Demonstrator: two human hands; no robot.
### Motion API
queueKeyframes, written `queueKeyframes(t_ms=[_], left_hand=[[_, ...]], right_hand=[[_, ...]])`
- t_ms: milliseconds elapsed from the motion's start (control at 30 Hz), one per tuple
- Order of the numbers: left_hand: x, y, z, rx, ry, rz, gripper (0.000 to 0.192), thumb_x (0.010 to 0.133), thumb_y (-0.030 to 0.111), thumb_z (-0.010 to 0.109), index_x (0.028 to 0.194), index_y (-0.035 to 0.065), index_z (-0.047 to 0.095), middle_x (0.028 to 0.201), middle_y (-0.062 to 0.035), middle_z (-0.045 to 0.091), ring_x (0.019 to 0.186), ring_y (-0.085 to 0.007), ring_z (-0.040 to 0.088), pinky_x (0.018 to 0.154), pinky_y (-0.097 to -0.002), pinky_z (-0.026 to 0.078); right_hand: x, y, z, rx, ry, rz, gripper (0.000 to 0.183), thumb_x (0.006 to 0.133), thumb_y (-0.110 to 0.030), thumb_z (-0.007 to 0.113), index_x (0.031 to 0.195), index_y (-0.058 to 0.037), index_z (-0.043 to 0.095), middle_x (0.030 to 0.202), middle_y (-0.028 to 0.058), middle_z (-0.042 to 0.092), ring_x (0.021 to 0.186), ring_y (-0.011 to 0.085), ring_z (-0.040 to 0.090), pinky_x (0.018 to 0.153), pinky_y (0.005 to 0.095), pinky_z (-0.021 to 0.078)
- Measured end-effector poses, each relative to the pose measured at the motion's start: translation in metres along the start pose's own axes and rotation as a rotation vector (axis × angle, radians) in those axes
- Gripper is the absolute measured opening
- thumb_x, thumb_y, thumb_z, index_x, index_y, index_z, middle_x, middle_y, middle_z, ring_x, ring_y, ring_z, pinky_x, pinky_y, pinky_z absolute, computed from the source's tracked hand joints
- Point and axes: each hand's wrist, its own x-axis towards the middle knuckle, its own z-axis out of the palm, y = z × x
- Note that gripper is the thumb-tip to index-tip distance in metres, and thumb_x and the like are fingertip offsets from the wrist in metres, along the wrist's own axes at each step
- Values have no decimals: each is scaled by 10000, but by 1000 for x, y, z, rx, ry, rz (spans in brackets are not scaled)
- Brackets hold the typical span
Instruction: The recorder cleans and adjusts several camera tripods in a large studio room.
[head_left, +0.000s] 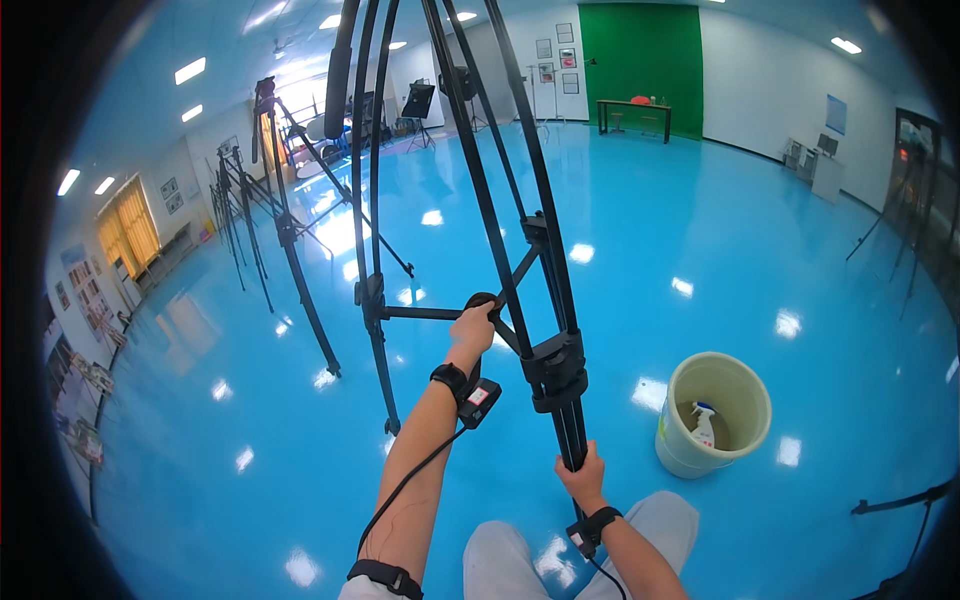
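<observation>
A tall black tripod (555, 366) stands in front of me, its top beyond the upper edge of view. My left hand (472, 330) reaches to the middle of it, fingers curled on the dark centre of the mid-level spreader (424, 313); the fingertips are partly hidden. Lower down, my right hand (583, 474) wraps around the lower tubes (568, 429) of the nearest leg, below its black leg joint. A black pan handle (338, 94) hangs beside the upper left tubes. Both wrists carry black straps with small cabled devices.
To the right stands a pale bucket (679, 457) holding a spray bottle (703, 427). More tripods (287, 232) line the left side. A black leg-like bar (900, 501) juts in at lower right. Farther off, a table (634, 105) stands before a green backdrop (641, 45). The blue floor (750, 285) is glossy.
</observation>
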Motion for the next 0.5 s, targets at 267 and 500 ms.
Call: queueKeyframes(t_ms=[267, 500], left_hand=[[-67, 27, 36, -233, 84, 132, 522, 788, 2, 412, 1259, 211, 497, 1046, -172, 570, 927, -387, 558, 772, -459, 466], [-60, -20, 36, -475, 88, 110, 528, 809, -9, 377, 1267, 224, 497, 1069, -222, 595, 985, -399, 561, 814, -447, 455]], right_hand=[[9, 9, -5, -44, 73, -94, 313, 694, -172, 704, 810, -52, 439, 554, 101, 544, 498, 285, 592, 454, 357, 445], [-2, -4, 8, 11, 10, -16, 284, 719, -133, 680, 836, -27, 443, 570, 108, 522, 488, 265, 564, 461, 353, 418]])
